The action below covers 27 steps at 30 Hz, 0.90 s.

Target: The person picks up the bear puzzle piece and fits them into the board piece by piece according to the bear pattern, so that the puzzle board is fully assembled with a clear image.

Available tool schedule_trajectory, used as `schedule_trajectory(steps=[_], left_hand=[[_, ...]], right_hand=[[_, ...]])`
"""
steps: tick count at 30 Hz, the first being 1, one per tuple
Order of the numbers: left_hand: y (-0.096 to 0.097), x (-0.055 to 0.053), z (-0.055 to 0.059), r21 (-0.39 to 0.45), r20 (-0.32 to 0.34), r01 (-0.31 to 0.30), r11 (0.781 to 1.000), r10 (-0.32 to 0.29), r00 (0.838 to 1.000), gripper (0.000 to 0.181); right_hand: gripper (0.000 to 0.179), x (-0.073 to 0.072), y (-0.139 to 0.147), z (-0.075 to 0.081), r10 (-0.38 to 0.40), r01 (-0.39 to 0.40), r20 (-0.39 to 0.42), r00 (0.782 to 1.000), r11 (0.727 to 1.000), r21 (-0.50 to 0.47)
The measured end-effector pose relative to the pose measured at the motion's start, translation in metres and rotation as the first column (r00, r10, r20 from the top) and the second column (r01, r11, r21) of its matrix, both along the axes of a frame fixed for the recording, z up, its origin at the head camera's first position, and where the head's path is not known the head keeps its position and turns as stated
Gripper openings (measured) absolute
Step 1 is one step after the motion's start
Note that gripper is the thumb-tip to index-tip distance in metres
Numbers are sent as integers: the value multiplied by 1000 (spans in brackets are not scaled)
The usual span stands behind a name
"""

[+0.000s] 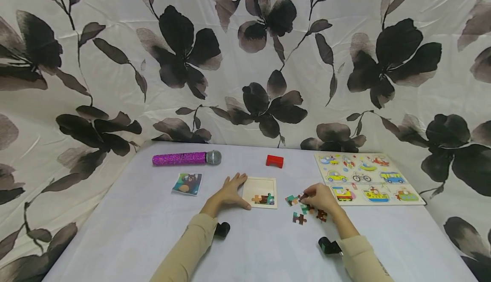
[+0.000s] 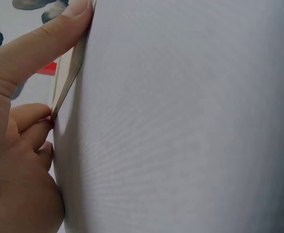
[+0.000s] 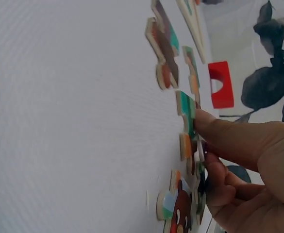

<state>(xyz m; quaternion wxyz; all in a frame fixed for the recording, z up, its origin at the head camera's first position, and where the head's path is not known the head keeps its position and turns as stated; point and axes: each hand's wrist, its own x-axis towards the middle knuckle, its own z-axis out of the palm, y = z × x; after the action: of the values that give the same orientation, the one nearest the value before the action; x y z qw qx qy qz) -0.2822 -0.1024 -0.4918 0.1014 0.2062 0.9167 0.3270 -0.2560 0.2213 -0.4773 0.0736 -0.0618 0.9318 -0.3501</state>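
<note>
Touching puzzle tray (image 1: 261,185): left grip (image 1: 230,193) — fingers apart | right grip (image 1: 320,197) over puzzle pieces (image 1: 299,218) — fingertips part-hidden, cannot tell if clamped

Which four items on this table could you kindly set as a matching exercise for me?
1. Wooden jigsaw tray
2. Loose jigsaw pieces
3. Microphone
4. Arched block

A. Plain red
B. Under and near the right hand
C. Touched by the left hand
D. Glittery purple and grey

Pairs: 1-C, 2-B, 3-D, 4-A.
</note>
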Motion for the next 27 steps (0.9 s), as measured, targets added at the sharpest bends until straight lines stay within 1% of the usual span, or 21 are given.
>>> schedule_trajectory(steps=[3,5,6,8,9,10,11,12,13,14,15,17,18,19,20,21,25,27], left_hand=[[0,0,0,-7,-5,-3,1000,3,1000,107],[1,1,-1,-14,4,-12,1000,12,1000,107],[1,1,-1,-14,3,-15,1000,15,1000,107],[2,1,-1,-16,5,-21,1000,21,1000,107],[2,1,-1,-16,4,-21,1000,21,1000,108],[2,1,-1,-20,4,-21,1000,21,1000,108],[2,1,-1,-21,3,-20,1000,20,1000,108],[3,0,-1,-20,0,-18,1000,18,1000,109],[3,1,-2,-21,3,-19,1000,19,1000,109],[3,1,-2,-20,3,-19,1000,19,1000,109],[2,1,-2,-18,4,-19,1000,20,1000,109],[2,1,-2,-10,4,-19,1000,19,1000,109],[2,1,-2,-9,5,-18,1000,18,1000,110],[2,1,-2,-7,3,-18,1000,18,1000,109],[2,1,-2,-6,2,-16,1000,16,1000,109],[2,1,-2,-7,2,-14,1000,14,1000,109],[1,0,-2,-7,8,-12,1000,12,1000,109],[1,0,-3,-3,10,-14,1000,14,1000,109]], right_hand=[[32,-1,0,0,-40,40,12,999,998,-50],[27,-1,1,0,-56,58,23,998,994,-95],[24,-2,1,1,-52,55,22,998,990,-126],[20,-3,2,3,-67,70,22,998,978,-198],[20,-4,2,5,-86,89,24,996,964,-250],[21,-4,2,6,-115,120,33,993,944,-306],[22,-5,1,8,-143,148,40,989,918,-367],[25,-6,1,10,-176,180,51,983,881,-438],[26,-7,-1,13,-211,219,75,975,832,-510],[27,-8,-3,15,-239,250,97,966,773,-583],[29,-10,-5,18,-259,272,121,958,703,-657],[34,-12,-10,24,-258,270,140,956,584,-766],[38,-13,-13,27,-249,261,145,958,534,-804],[42,-14,-15,30,-239,250,146,960,494,-833],[44,-15,-18,32,-233,237,140,963,469,-851],[47,-16,-21,35,-223,223,132,966,458,-861],[51,-19,-30,41,-206,203,122,971,445,-872],[50,-20,-34,42,-204,195,115,972,430,-881]])
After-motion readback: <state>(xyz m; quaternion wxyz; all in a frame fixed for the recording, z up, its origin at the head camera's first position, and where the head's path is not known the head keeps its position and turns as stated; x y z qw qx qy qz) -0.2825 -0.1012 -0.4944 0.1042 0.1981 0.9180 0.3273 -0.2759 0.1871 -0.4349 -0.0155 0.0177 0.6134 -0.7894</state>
